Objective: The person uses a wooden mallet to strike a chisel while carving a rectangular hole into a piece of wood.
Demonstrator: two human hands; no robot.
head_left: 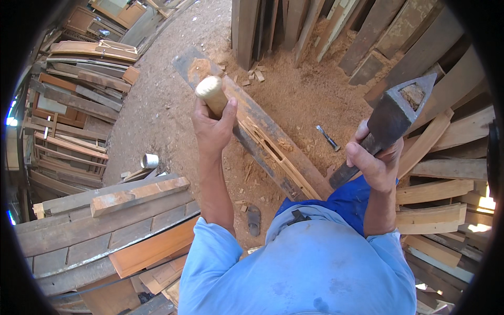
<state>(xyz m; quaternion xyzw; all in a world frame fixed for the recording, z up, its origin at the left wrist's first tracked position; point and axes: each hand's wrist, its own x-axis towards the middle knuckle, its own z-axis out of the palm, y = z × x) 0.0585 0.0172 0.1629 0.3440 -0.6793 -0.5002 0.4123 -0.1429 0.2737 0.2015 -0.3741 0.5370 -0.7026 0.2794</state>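
**Chisel blade hidden, hammer shaft covered**

Left hand [211, 131] grips chisel handle [212, 93]; blade hidden behind it, over mortised plank [273, 144] on sawdust floor [304, 94]. Right hand [374, 160] clasps raised hammer [396, 113], shaft mostly covered.

We see bright, even daylight with soft shadows on the sawdust floor [304, 100]; glare burns at both side edges, fisheye bends the planks, and black corners vignette.
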